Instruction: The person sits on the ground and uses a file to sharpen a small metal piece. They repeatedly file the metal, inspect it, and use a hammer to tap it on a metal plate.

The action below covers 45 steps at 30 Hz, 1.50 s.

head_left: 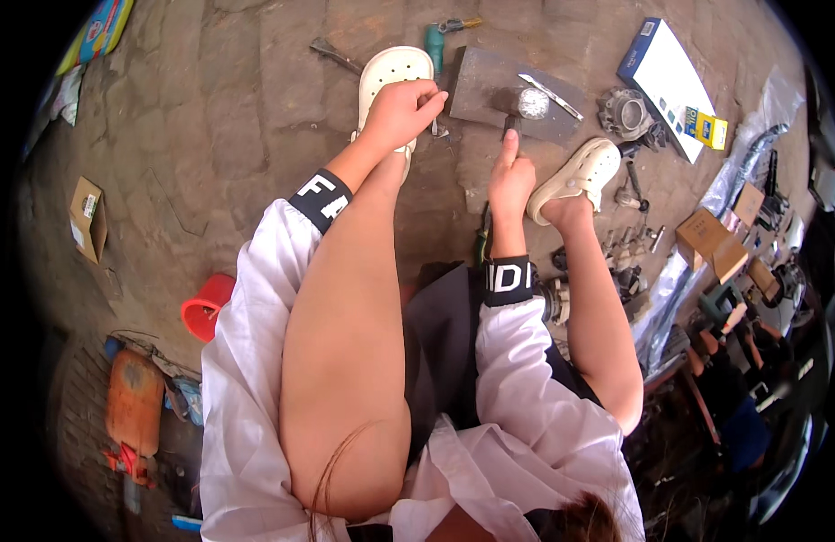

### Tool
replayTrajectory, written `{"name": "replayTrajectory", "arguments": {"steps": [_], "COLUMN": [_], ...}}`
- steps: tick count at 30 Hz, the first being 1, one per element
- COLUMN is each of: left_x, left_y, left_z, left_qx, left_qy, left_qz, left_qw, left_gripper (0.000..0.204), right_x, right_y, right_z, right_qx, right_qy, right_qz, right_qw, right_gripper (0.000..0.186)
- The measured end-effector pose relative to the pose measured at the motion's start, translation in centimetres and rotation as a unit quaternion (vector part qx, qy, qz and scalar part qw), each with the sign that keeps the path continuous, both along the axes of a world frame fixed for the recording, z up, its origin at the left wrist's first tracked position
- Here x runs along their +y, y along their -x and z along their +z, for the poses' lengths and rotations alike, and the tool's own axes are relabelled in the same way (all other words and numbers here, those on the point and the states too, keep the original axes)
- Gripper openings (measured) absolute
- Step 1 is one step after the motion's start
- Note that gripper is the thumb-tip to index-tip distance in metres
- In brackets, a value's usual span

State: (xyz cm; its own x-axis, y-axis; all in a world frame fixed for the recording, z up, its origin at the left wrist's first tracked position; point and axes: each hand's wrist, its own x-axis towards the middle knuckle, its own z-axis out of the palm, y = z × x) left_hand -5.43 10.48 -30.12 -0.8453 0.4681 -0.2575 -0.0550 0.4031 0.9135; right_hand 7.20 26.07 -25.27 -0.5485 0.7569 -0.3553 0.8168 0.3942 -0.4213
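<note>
My right hand (510,187) is closed round the handle of a hammer (531,103), thumb stretched along it. The hammer's shiny round face shows over a dark flat metal plate (479,88) on the ground; whether it touches the plate I cannot tell. A slim silver craft knife (553,98) lies on the plate beside the hammer head. My left hand (401,114) is closed, fingers curled in, over my left cream clog (395,68), just left of the plate. What its fingers hold, if anything, is hidden. A small metal piece (439,130) shows just below it.
A green-handled tool (434,41) lies beyond the plate. To the right are a metal housing (625,113), a white-and-blue box (670,81), a yellow packet (706,129) and cardboard boxes (711,244). A red bucket (208,307) and an open carton (88,219) are at left.
</note>
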Motion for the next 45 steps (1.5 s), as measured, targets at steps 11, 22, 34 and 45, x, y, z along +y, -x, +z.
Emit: {"name": "replayTrajectory", "arguments": {"steps": [11,22,34,45], "left_x": [-0.3,-0.4,-0.3,-0.4], "left_y": [-0.1,0.0,0.1,-0.3], "left_z": [-0.8,0.2,-0.1,-0.5], "left_qx": [-0.002,0.016,0.011,0.026], "left_qy": [-0.015,0.012,-0.011,0.011], "left_qz": [0.006,0.008,0.005,0.004], "left_qw": [1.000,1.000,1.000,1.000], "left_gripper": [0.027,0.026,0.025,0.026], "right_x": [0.3,0.5,-0.5,0.7], "right_y": [2.9,1.7,-0.8,2.0], "right_z": [10.8,2.3,0.3,11.2], "right_qx": [0.370,0.082,0.120,0.308], "right_qy": [0.180,0.220,-0.087,0.159], "right_qz": [-0.087,-0.137,0.022,-0.149], "right_qw": [0.907,0.962,0.989,0.926], "right_gripper": [0.066,0.066,0.069,0.062]}}
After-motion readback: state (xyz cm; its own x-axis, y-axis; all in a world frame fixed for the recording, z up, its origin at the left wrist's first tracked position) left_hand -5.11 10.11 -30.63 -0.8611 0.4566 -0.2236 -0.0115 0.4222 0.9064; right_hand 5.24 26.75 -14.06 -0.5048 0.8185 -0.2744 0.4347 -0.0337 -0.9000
